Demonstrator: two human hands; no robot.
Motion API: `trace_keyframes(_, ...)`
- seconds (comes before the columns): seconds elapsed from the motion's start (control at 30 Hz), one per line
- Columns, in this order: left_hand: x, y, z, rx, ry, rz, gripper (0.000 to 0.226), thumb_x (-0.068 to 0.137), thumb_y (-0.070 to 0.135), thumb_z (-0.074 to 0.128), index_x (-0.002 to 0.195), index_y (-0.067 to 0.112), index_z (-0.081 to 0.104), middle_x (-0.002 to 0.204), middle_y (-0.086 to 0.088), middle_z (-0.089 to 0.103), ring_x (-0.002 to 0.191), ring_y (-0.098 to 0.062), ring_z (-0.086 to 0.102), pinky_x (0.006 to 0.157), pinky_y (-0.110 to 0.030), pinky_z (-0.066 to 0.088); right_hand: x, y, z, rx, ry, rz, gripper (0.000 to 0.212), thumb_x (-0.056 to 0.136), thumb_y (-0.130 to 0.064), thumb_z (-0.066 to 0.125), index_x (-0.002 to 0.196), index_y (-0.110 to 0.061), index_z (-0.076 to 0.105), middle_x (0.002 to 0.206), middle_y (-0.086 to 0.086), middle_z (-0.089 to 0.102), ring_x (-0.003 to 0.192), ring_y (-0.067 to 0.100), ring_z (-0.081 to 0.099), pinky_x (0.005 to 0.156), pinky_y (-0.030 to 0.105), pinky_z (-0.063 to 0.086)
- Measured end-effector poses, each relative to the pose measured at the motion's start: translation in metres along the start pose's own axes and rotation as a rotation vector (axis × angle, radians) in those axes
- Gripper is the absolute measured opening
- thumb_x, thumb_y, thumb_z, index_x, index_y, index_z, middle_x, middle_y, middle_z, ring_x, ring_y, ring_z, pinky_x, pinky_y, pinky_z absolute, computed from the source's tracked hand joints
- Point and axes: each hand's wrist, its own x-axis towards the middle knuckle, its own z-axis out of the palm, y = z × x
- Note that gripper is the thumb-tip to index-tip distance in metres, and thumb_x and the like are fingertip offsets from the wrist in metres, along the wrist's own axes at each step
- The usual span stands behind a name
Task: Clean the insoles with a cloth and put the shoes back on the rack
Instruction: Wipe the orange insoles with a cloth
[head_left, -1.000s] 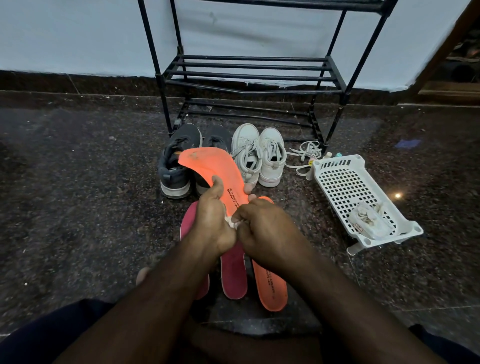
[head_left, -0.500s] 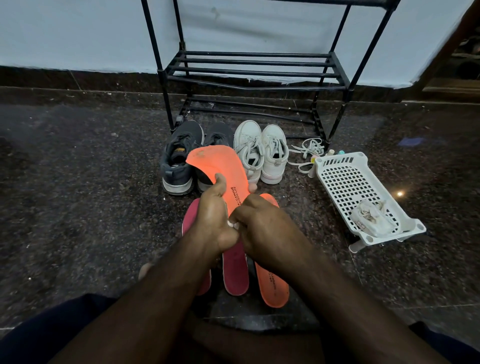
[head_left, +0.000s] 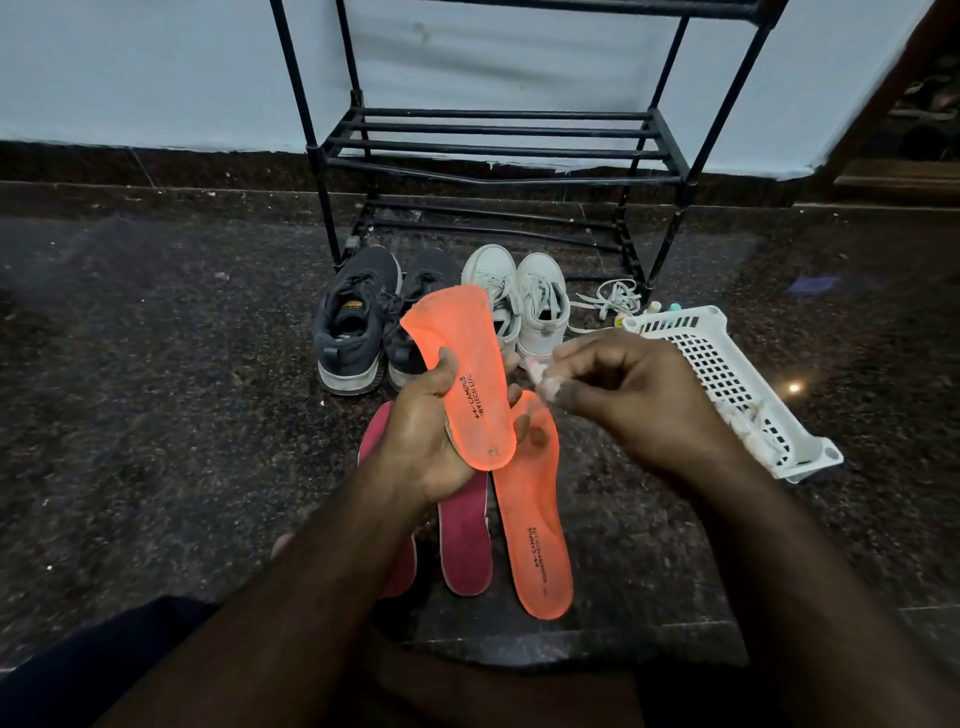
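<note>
Clearly light and bendy, the insole sits gripped mid-length in the left hand; right hand beside it pinches a cloth.

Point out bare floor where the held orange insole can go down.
Bare floor lies left of the dark shoes and pink insoles, and between the floor's orange insole and the white basket. Straight ahead, before the rack, it is crowded.

Polished speckled stone floor, black metal rack, white perforated plastic basket, matt foam-like orange insole.
</note>
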Motion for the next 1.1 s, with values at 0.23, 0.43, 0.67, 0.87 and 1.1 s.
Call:
trace_keyframes(0.23,0.003,-0.006,0.0,0.078,-0.004,0.02,0.059,0.108,0.04,0.03,0.106,0.0,0.074,0.108,-0.017,0.075,0.088,-0.027,0.073,0.09,-0.043,0.051,-0.001,0.022,0.047,-0.602,0.032,-0.305,0.012,0.08,-0.009,0.071,0.088,-0.018,0.074,0.085,0.0,0.071,0.081,0.02,0.066,0.073,0.039,0.054)
trace_keyframes(0.43,0.011,-0.009,-0.006,0.073,-0.021,0.01,0.065,0.107,0.049,0.028,0.127,-0.002,0.062,0.126,-0.019,0.068,0.128,-0.03,0.058,0.112,-0.046,0.04,-0.013,0.014,0.064,-0.659,-0.127,-0.173,0.02,0.083,-0.009,0.064,0.096,-0.022,0.073,0.092,0.0,0.072,0.088,0.02,0.065,0.077,0.037,0.051)
trace_keyframes(0.67,0.014,-0.011,-0.006,0.076,0.027,0.085,0.067,0.107,0.052,0.026,0.133,-0.001,0.059,0.132,-0.019,0.065,0.117,-0.026,0.067,0.097,-0.041,0.05,-0.014,0.007,0.065,-0.587,-0.004,-0.081,0.018,0.084,-0.011,0.064,0.096,-0.018,0.075,0.097,0.002,0.07,0.092,0.018,0.064,0.085,0.033,0.048)
trace_keyframes(0.87,0.015,-0.008,-0.008,0.095,0.115,0.115,0.066,0.106,0.055,0.025,0.12,0.006,0.066,0.106,-0.009,0.076,0.093,-0.019,0.074,0.08,-0.036,0.056,-0.018,0.002,0.062,-0.402,-0.2,0.081,0.014,0.083,-0.014,0.069,0.089,-0.024,0.076,0.076,-0.01,0.073,0.074,0.002,0.066,0.069,0.016,0.048)
trace_keyframes(1.1,0.012,-0.01,-0.005,0.087,0.123,0.104,0.062,0.106,0.052,0.027,0.115,0.005,0.068,0.114,-0.009,0.075,0.098,-0.017,0.068,0.08,-0.035,0.053,-0.016,0.007,0.065,-0.483,-0.161,0.0,0.017,0.083,-0.01,0.067,0.091,-0.022,0.077,0.079,-0.01,0.072,0.077,0.004,0.063,0.07,0.017,0.046)
